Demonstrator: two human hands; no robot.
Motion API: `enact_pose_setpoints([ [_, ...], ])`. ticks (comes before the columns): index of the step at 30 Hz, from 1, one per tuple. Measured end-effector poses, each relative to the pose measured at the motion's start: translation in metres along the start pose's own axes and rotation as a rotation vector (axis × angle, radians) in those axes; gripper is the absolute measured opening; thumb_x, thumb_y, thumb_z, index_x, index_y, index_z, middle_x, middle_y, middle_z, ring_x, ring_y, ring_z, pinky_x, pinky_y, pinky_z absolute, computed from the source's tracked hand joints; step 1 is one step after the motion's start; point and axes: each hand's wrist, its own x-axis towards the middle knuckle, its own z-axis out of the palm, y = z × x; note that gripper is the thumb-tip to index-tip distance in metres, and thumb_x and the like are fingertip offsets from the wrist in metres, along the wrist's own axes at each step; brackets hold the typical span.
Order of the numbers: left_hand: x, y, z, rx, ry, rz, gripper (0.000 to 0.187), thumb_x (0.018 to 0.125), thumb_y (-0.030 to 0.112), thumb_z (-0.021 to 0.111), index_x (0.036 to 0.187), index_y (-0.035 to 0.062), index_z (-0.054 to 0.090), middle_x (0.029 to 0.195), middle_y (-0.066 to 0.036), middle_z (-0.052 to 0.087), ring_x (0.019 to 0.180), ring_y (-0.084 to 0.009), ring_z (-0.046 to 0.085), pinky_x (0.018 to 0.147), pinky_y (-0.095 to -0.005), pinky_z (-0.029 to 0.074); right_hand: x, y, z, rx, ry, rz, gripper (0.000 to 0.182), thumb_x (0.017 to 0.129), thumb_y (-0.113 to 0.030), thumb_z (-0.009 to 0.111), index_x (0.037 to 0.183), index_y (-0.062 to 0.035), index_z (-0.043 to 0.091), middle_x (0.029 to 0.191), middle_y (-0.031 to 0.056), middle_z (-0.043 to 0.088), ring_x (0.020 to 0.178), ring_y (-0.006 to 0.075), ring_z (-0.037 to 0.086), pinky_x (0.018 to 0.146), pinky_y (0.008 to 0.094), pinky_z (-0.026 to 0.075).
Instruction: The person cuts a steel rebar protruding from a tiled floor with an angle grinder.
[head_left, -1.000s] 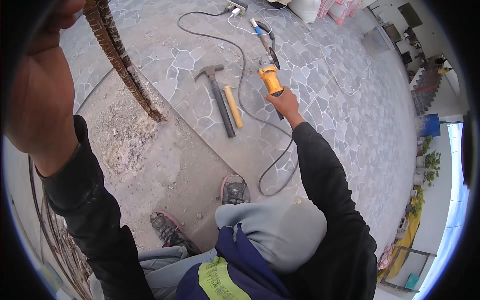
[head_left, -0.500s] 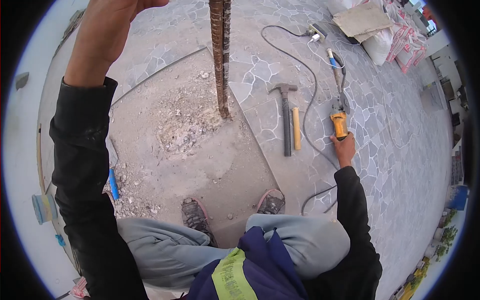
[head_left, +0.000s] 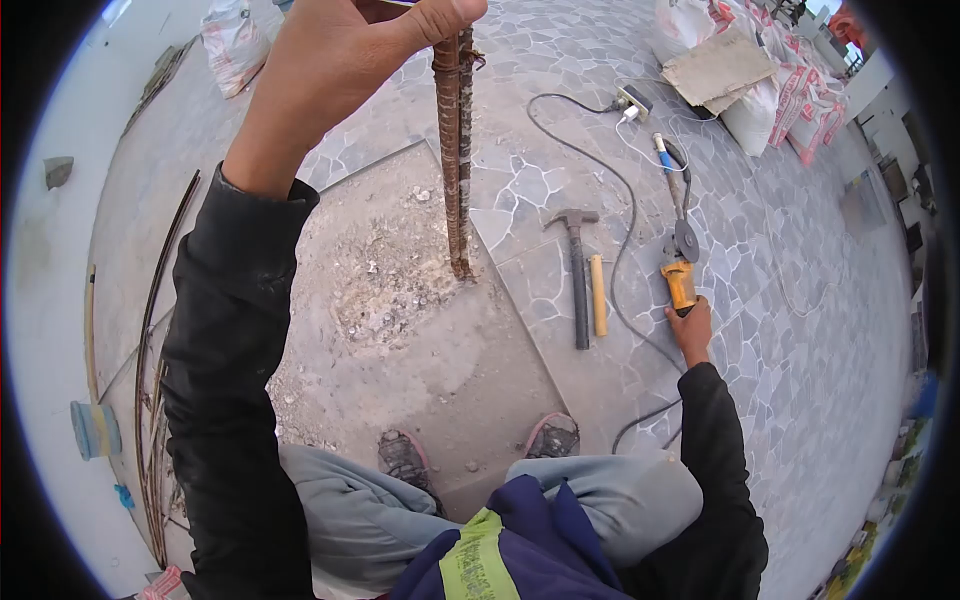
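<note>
My left hand [head_left: 350,50] is raised at the top edge, its thumb across the upper end of two rusty rebars [head_left: 452,165]. The other fingers are cut off by the frame; a small dark purple bit shows by the thumb, too little to name. The rebars stand upright from broken concrete, with a twist of tie wire near the top. My right hand [head_left: 692,328] is closed around the rear of a yellow angle grinder [head_left: 679,285] lying on the stone paving, its disc pointing away from me. Left of it lie a claw hammer [head_left: 577,270] and a short wooden handle [head_left: 598,295].
A black power cord [head_left: 630,205] curves from the grinder to a socket block [head_left: 633,102]. Behind the grinder lies a blue-and-metal tool [head_left: 664,155]. White sacks [head_left: 755,110] are piled at the far right. Long thin rods [head_left: 150,330] and a blue bucket [head_left: 95,430] are on the left.
My left hand has moved right in view, its thumb now over the rebars. The view has tilted, lowering the tools in the picture. My right hand stays on the grinder.
</note>
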Motion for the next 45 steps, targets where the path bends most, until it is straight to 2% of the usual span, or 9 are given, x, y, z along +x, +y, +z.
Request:
enact_pose_setpoints([
  [13, 0.008, -0.019, -0.012, -0.114, -0.13, 0.201, 0.02, 0.097, 0.015, 0.072, 0.108, -0.001, 0.068, 0.09, -0.006, 0.07, 0.08, -0.0123, 0.068, 0.076, -0.0287, 0.059, 0.0, -0.008, -0.007, 0.026, -0.103, 0.017, 0.071, 0.077, -0.041, 0.087, 0.124, -0.0014, 0.051, 0.118, 0.0243, 0.066, 0.111, 0.0417, 0.065, 0.09, 0.0483, 0.052],
  [16, 0.002, -0.016, -0.002, 0.195, 0.026, 0.151, 0.021, 0.1, 0.018, 0.069, 0.111, 0.0007, 0.07, 0.097, -0.006, 0.073, 0.084, -0.0123, 0.068, 0.077, -0.0278, 0.057, 0.01, -0.004, 0.0, 0.027, -0.214, 0.003, 0.072, 0.075, -0.045, 0.088, 0.12, -0.0028, 0.051, 0.113, 0.0227, 0.067, 0.107, 0.0427, 0.065, 0.087, 0.0502, 0.053],
  [21, 0.002, -0.004, -0.071, 1.02, -0.253, -0.032, 0.061, 0.095, 0.06, 0.064, 0.122, 0.0065, 0.072, 0.107, -0.012, 0.073, 0.103, -0.0241, 0.065, 0.098, -0.039, 0.048, 0.011, -0.001, -0.003, -0.003, -0.183, -0.002, 0.07, 0.074, -0.045, 0.087, 0.116, -0.0005, 0.054, 0.109, 0.0245, 0.07, 0.104, 0.0423, 0.068, 0.085, 0.0504, 0.054],
  [25, -0.061, 0.047, -0.017, 0.609, -0.495, -0.034, 0.046, 0.096, 0.043, 0.068, 0.119, 0.0034, 0.07, 0.097, -0.011, 0.072, 0.091, -0.0216, 0.068, 0.085, -0.0342, 0.053, 0.01, -0.019, -0.012, 0.091, -0.177, 0.025, 0.058, 0.076, -0.031, 0.082, 0.117, 0.0027, 0.059, 0.096, 0.0205, 0.073, 0.083, 0.0382, 0.072, 0.075, 0.0468, 0.056],
  [27, -0.079, 0.043, 0.014, 0.396, -0.751, -0.072, 0.036, 0.093, 0.028, 0.076, 0.115, 0.0004, 0.071, 0.088, -0.01, 0.073, 0.079, -0.0192, 0.071, 0.075, -0.0306, 0.055, 0.012, -0.035, -0.027, 0.717, -0.451, 0.128, 0.052, 0.078, -0.034, 0.082, 0.111, 0.0016, 0.063, 0.089, 0.013, 0.071, 0.076, 0.0242, 0.073, 0.069, 0.0374, 0.057],
  [32, -0.103, -0.012, 0.063, 0.587, -0.97, 0.065, 0.054, 0.095, 0.042, 0.071, 0.129, 0.0004, 0.065, 0.101, -0.017, 0.074, 0.098, -0.0324, 0.072, 0.082, -0.0399, 0.055, -0.037, -0.149, -0.145, 1.466, -0.616, 0.12, 0.048, 0.08, -0.026, 0.078, 0.115, 0.0019, 0.061, 0.088, 0.0072, 0.067, 0.074, 0.016, 0.069, 0.064, 0.0294, 0.055],
  [38, -0.124, -0.059, 0.12, -0.03, -0.588, -0.193, 0.078, 0.098, 0.052, 0.066, 0.15, -0.0015, 0.042, 0.139, -0.02, 0.057, 0.127, -0.0287, 0.058, 0.101, -0.0396, 0.051, -0.077, -0.213, -0.205, 1.274, -0.672, -0.389, 0.052, 0.067, -0.015, 0.078, 0.114, -0.0003, 0.063, 0.094, 0.0067, 0.069, 0.08, 0.0158, 0.068, 0.08, 0.031, 0.056],
  [41, -0.144, -0.06, 0.149, -0.755, -0.424, -0.171, 0.076, 0.095, 0.049, 0.071, 0.145, -0.0023, 0.046, 0.135, -0.019, 0.059, 0.123, -0.0262, 0.061, 0.103, -0.0403, 0.049, -0.127, -0.241, -0.218, 1.433, -0.862, -0.366, 0.046, 0.079, -0.015, 0.08, 0.118, -0.0005, 0.061, 0.092, 0.0067, 0.066, 0.078, 0.0158, 0.067, 0.072, 0.0308, 0.058],
  [45, -0.145, -0.035, 0.114, -0.836, -0.448, -0.274, 0.064, 0.096, 0.04, 0.073, 0.139, -0.0016, 0.05, 0.127, -0.012, 0.063, 0.114, -0.0184, 0.063, 0.095, -0.0332, 0.053, -0.152, -0.275, -0.245, 1.475, -0.988, -0.246, 0.043, 0.08, -0.012, 0.076, 0.118, 0.0, 0.061, 0.096, 0.0075, 0.066, 0.083, 0.0165, 0.067, 0.075, 0.0328, 0.058],
])
